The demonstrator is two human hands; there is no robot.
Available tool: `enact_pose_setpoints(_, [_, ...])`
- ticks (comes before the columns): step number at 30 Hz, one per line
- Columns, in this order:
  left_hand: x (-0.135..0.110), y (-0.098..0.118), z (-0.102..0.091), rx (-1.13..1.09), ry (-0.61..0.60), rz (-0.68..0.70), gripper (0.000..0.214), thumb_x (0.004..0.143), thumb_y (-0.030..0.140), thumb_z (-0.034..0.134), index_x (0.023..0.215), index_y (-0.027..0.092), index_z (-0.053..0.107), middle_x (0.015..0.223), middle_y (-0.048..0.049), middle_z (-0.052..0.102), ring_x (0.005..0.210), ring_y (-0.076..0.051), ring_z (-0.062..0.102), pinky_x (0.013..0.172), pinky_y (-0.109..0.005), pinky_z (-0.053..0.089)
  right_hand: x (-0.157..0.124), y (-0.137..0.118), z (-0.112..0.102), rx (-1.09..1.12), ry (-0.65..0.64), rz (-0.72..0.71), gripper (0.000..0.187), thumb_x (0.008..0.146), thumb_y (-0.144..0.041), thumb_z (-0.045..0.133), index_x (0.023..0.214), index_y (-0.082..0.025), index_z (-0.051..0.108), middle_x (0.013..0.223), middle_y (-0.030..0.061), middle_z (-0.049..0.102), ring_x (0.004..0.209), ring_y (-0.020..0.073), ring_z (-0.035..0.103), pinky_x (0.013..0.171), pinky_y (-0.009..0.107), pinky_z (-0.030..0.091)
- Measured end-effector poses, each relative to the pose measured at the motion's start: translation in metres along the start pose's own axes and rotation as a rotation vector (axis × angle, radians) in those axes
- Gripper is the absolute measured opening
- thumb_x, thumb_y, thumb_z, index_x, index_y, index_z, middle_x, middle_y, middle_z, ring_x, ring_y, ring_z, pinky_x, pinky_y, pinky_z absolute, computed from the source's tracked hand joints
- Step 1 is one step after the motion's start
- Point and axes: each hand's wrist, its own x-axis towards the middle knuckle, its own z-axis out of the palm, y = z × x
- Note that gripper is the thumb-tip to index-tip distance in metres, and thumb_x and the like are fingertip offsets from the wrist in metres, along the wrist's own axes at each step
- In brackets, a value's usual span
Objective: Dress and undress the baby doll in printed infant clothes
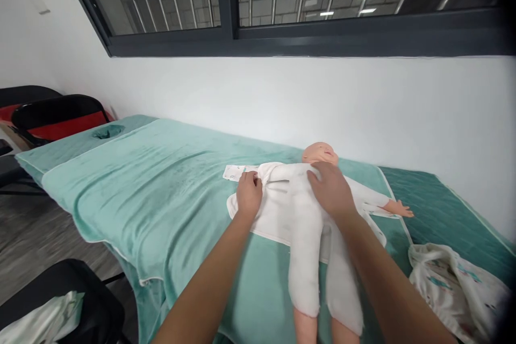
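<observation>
A baby doll [304, 258] with a white cloth body lies face up, legs toward me. A white baby garment [274, 220] is spread open under its torso, and one side reaches over the doll's arm on the left. My left hand [249, 193] is closed at the sleeve end there, fingers curled around the bunched fabric; the doll's hand on that side is hidden. My right hand [332, 188] rests on the doll's upper chest just below the head, thumb apart from the fingers. The doll's other arm stretches out to the right, its bare hand [398, 208] showing.
A green-covered massage bed [181, 156] stands against the white wall below a barred window. A patterned white cloth [237, 172] lies beyond my left hand; another crumpled printed cloth [451, 285] lies at right. Black chairs [60, 113] stand at left, one [92, 290] near me holding a packet.
</observation>
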Motion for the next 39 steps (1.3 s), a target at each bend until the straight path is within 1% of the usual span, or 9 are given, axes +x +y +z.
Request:
enact_pose_setpoints(3, [-0.001, 0.001, 0.000, 0.017, -0.006, -0.007, 0.012, 0.084, 0.019, 0.055, 0.095, 0.019, 0.062, 0.104, -0.0095, 0.060, 0.102, -0.023, 0.056, 0.092, -0.036, 0.043, -0.023, 0.029, -0.009, 0.173, 0.206, 0.246, 0.040, 0.091, -0.039, 0.044, 0.117, -0.016, 0.062, 0.120, 0.0161, 0.062, 0.115, 0.0286, 0.055, 0.102, 0.040, 0.040])
enact_pose_setpoints(5, [-0.001, 0.001, 0.001, 0.018, -0.023, -0.021, 0.011, 0.084, 0.021, 0.056, 0.094, 0.019, 0.061, 0.104, -0.0085, 0.061, 0.101, -0.022, 0.057, 0.090, -0.034, 0.044, -0.032, 0.045, -0.012, 0.234, 0.247, 0.398, 0.040, 0.088, -0.041, 0.045, 0.112, -0.015, 0.065, 0.114, 0.0162, 0.063, 0.106, 0.0283, 0.058, 0.097, 0.041, 0.043])
enact_pose_setpoints(9, [-0.002, 0.001, 0.000, 0.005, -0.085, -0.080, 0.018, 0.085, 0.026, 0.057, 0.102, 0.022, 0.061, 0.089, -0.0030, 0.065, 0.079, -0.019, 0.059, 0.074, -0.031, 0.044, -0.038, 0.066, -0.017, 0.256, 0.112, 0.570, 0.037, 0.089, -0.045, 0.043, 0.106, -0.021, 0.066, 0.106, 0.0113, 0.068, 0.101, 0.0289, 0.060, 0.091, 0.041, 0.042])
enact_pose_setpoints(13, [0.000, 0.006, -0.001, -0.085, -0.115, -0.102, 0.026, 0.083, 0.021, 0.056, 0.109, 0.022, 0.060, 0.084, -0.0006, 0.065, 0.076, -0.017, 0.059, 0.075, -0.030, 0.044, -0.039, 0.070, -0.017, 0.329, 0.020, 0.668, 0.042, 0.090, -0.053, 0.042, 0.110, -0.024, 0.065, 0.106, 0.0094, 0.070, 0.101, 0.0296, 0.060, 0.087, 0.040, 0.041])
enact_pose_setpoints(21, [0.011, 0.054, 0.012, -0.373, -0.232, -0.114, 0.019, 0.083, 0.025, 0.057, 0.099, 0.021, 0.065, 0.082, 0.0004, 0.064, 0.072, -0.013, 0.055, 0.068, -0.025, 0.043, -0.042, 0.058, -0.002, 0.604, 0.094, 0.594, 0.053, 0.087, -0.063, 0.049, 0.120, -0.023, 0.060, 0.110, 0.0068, 0.067, 0.100, 0.0252, 0.061, 0.088, 0.037, 0.043])
enact_pose_setpoints(26, [0.030, 0.097, 0.010, -0.358, -0.267, -0.023, 0.016, 0.083, 0.022, 0.057, 0.094, 0.021, 0.068, 0.089, -0.0009, 0.068, 0.078, -0.014, 0.058, 0.071, -0.025, 0.043, -0.043, 0.050, 0.009, 0.650, 0.036, 0.439, 0.054, 0.087, -0.061, 0.051, 0.126, -0.023, 0.057, 0.109, 0.0056, 0.066, 0.094, 0.0227, 0.060, 0.089, 0.038, 0.044])
enact_pose_setpoints(30, [0.038, 0.122, 0.004, -0.267, -0.304, 0.073, 0.013, 0.084, 0.017, 0.055, 0.088, 0.020, 0.068, 0.089, -0.0011, 0.071, 0.081, -0.015, 0.062, 0.077, -0.027, 0.046, -0.044, 0.045, 0.019, 0.687, -0.042, 0.290, 0.054, 0.089, -0.057, 0.050, 0.130, -0.022, 0.053, 0.130, 0.0085, 0.060, 0.110, 0.0243, 0.057, 0.098, 0.039, 0.043])
enact_pose_setpoints(36, [-0.009, 0.141, -0.016, 0.228, -0.411, 0.385, 0.027, 0.089, 0.010, 0.042, 0.096, 0.020, 0.066, 0.104, -0.0078, 0.070, 0.093, -0.023, 0.064, 0.078, -0.036, 0.049, -0.051, 0.049, 0.030, 0.674, -0.073, 0.221, 0.053, 0.095, -0.056, 0.041, 0.137, -0.023, 0.047, 0.143, 0.0093, 0.051, 0.125, 0.0245, 0.050, 0.110, 0.042, 0.035])
enact_pose_setpoints(39, [-0.047, 0.137, -0.039, 0.233, -0.468, 0.544, 0.025, 0.093, 0.013, 0.043, 0.106, 0.022, 0.062, 0.112, -0.0065, 0.067, 0.101, -0.022, 0.063, 0.083, -0.035, 0.051, -0.053, 0.050, 0.029, 0.692, -0.064, 0.215, 0.051, 0.095, -0.056, 0.043, 0.134, -0.025, 0.049, 0.140, 0.0081, 0.054, 0.125, 0.0240, 0.051, 0.109, 0.042, 0.035])
